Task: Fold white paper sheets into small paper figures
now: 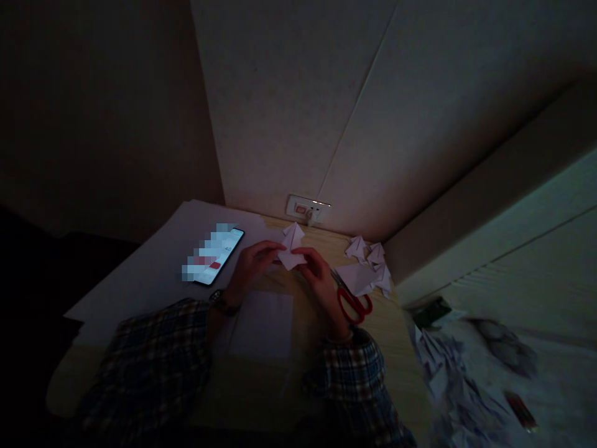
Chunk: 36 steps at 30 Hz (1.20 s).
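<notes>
Paper (291,249) in both grips!
Left hand (254,266) and right hand (321,280) pinch it tight; scissors (355,303) just right of it.

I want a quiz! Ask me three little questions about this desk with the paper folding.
1. Pick one: what do the left hand and right hand hold together?
A) a folded white paper piece
B) a pencil
C) a cup
2. True or false: the scissors have blue handles.
3. Fill the gap: the phone lies to the ___ of the hands.

Key: 1 A. 2 False, the handles are red. 3 left.
</notes>
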Each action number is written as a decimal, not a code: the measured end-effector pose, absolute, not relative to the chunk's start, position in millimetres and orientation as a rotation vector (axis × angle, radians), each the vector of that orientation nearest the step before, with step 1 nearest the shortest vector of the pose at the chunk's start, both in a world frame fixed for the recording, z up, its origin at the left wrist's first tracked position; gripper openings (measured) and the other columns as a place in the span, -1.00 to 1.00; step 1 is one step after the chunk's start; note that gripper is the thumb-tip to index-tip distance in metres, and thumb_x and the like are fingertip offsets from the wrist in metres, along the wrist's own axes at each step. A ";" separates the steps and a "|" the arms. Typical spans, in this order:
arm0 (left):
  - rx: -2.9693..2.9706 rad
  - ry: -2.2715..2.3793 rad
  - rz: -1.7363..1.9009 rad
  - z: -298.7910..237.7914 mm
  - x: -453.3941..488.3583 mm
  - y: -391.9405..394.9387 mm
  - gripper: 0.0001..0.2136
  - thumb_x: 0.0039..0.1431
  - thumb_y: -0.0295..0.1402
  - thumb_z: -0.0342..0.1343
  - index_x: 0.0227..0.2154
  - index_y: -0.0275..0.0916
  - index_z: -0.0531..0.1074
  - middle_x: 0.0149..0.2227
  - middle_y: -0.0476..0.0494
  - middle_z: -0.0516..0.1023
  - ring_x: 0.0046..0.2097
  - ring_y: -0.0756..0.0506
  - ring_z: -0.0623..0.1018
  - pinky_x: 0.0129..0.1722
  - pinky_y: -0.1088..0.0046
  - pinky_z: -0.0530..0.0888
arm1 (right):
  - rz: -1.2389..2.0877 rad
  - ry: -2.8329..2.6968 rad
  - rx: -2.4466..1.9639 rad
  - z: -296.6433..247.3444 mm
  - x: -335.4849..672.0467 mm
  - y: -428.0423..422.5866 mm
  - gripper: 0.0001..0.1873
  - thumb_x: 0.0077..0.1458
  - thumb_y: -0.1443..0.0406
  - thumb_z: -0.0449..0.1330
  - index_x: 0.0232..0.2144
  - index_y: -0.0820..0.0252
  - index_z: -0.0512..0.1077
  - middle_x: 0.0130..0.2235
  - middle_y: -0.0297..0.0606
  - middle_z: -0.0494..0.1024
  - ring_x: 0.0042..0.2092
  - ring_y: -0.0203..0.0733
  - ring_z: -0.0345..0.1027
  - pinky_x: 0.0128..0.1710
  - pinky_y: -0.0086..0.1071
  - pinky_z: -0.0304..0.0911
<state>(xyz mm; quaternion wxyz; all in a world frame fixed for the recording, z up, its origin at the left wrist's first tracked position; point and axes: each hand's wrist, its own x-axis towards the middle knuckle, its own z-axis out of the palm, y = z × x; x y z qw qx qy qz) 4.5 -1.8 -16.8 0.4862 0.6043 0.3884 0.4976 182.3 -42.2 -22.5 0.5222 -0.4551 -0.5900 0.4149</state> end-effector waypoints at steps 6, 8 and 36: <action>1.429 0.949 1.202 -12.4 5.9 -6.0 -0.78 0.05 -0.21 0.19 -0.31 -0.24 0.57 -0.21 -0.18 0.68 -0.28 -0.13 0.67 -0.24 0.40 0.63 | 0.983 -1.343 -1.105 -20.7 178.6 -43.7 -0.71 0.06 0.32 0.17 -0.13 0.01 0.50 -0.08 -0.31 0.56 -0.07 -0.14 0.42 -0.03 -0.30 0.35; 1.439 0.962 1.201 -12.4 6.6 -7.2 -0.78 0.06 -0.21 0.19 -0.31 -0.23 0.57 -0.23 -0.17 0.68 -0.29 -0.12 0.67 -0.24 0.40 0.62 | 0.965 -1.339 -1.130 -19.1 177.9 -43.9 -0.73 0.06 0.31 0.18 -0.15 0.01 0.51 -0.10 -0.32 0.58 -0.09 -0.13 0.43 -0.04 -0.29 0.36; 1.449 0.928 1.160 -12.1 5.7 -6.6 -0.73 -0.01 -0.20 0.27 -0.28 -0.24 0.59 -0.33 -0.15 0.67 -0.27 -0.14 0.65 -0.23 0.39 0.60 | 0.954 -1.290 -1.145 -12.7 179.0 -43.4 -0.76 0.04 0.25 0.21 -0.20 0.09 0.52 -0.17 -0.29 0.61 -0.16 -0.11 0.45 -0.09 -0.25 0.38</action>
